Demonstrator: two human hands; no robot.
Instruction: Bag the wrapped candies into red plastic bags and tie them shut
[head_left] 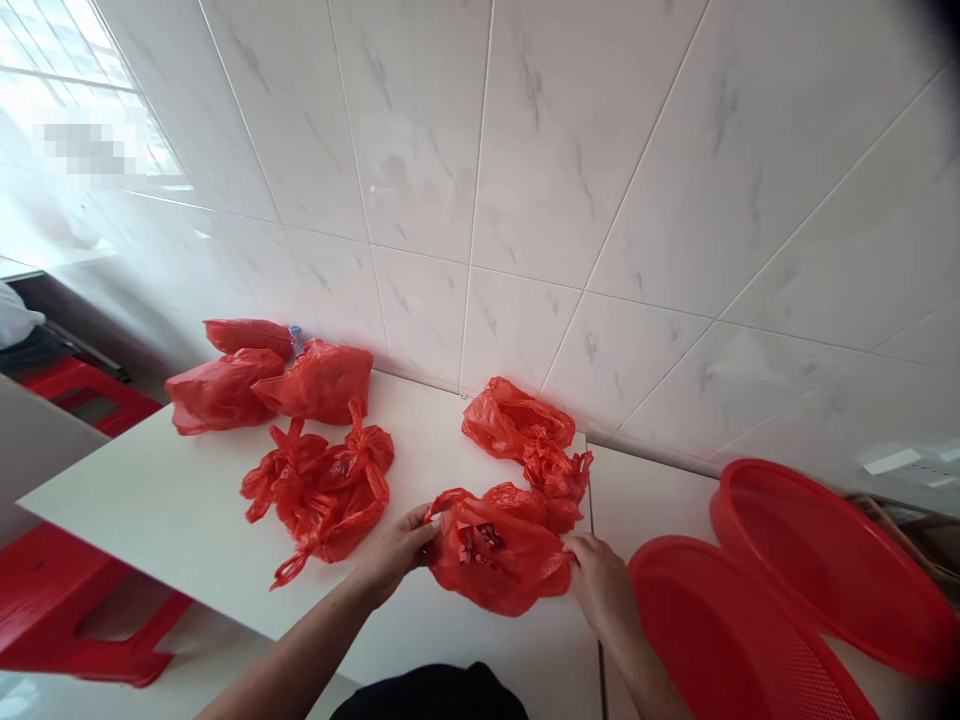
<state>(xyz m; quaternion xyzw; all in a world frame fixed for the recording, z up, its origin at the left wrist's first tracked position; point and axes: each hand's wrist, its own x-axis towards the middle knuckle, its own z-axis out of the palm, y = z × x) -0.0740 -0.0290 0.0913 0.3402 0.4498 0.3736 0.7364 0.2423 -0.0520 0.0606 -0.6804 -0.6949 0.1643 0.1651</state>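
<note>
White table (187, 510) by tiled wall, left hand (394, 550) and right hand (600, 585) each gripping one red bag (495, 555)

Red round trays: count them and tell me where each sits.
2. One red tray lies at the right near the right hand; the second tray overlaps it behind, further right.

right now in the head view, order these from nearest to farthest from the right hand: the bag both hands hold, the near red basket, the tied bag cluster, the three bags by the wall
1. Red bag: held at its right edge by the right hand.
2. Near red basket: just right of that hand.
3. Tied bag cluster: left, beyond the left hand.
4. Three bags by the wall: far left, at the back of the white table.
</note>
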